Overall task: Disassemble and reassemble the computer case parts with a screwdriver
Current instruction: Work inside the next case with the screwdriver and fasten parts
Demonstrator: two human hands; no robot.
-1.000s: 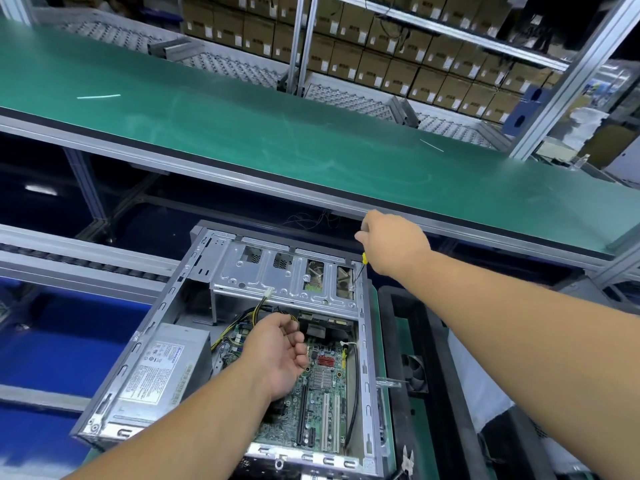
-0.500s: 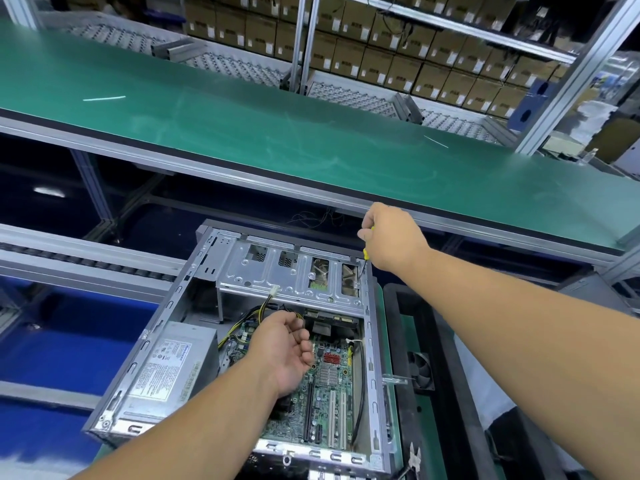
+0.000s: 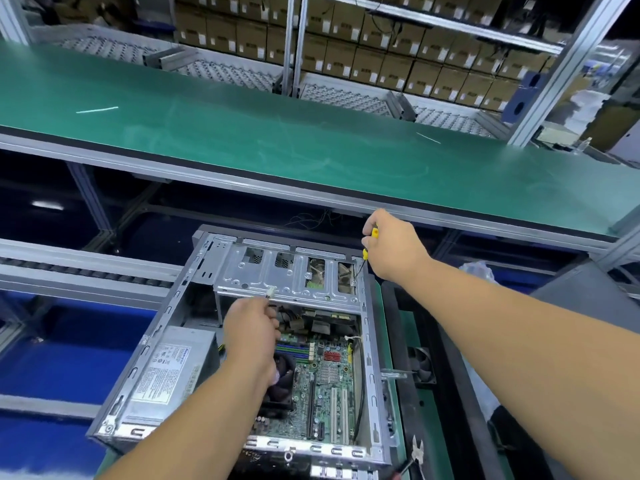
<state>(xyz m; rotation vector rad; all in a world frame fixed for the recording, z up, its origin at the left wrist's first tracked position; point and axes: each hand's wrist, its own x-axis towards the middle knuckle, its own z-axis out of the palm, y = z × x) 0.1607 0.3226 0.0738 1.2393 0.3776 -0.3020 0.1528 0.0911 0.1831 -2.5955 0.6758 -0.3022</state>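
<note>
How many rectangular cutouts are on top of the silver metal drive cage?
4 in a row across the silver metal drive cage: leftmost cutout, second, third, fourth by the yellow-handled screwdriver.

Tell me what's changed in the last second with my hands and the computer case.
The left hand moved from over the motherboard up toward the drive cage, fingers now curled by the white connector. The right hand still holds the screwdriver at the cage's right corner; the case stayed put.

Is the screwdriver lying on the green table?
No, the right hand grips the screwdriver, with its tip down at the far right corner of the drive cage inside the case.
</note>
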